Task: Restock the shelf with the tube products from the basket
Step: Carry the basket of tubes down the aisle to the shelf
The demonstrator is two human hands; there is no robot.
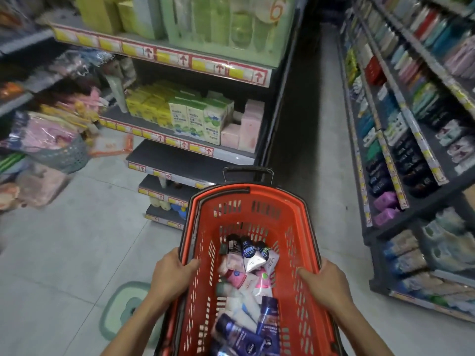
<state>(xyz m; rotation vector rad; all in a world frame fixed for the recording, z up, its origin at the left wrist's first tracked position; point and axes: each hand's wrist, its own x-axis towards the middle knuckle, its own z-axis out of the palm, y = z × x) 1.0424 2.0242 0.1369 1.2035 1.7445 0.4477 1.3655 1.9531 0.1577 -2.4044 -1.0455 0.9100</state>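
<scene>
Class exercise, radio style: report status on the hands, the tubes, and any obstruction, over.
Left hand and right hand each grip a side rim of the red basket. Tubes all inside, none shelved. Aisle floor ahead open.

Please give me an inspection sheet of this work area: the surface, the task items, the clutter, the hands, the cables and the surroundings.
Surface: pale tiled floor; no table.
Job's things: red basket holding mixed tubes, none shelved yet.
Clutter: green mat on floor; grey basket of packets at left.
Grippers: left hand and right hand grip the basket rims.
Cables: nothing seen.
Surroundings: stocked shelves both sides of aisle.
</scene>
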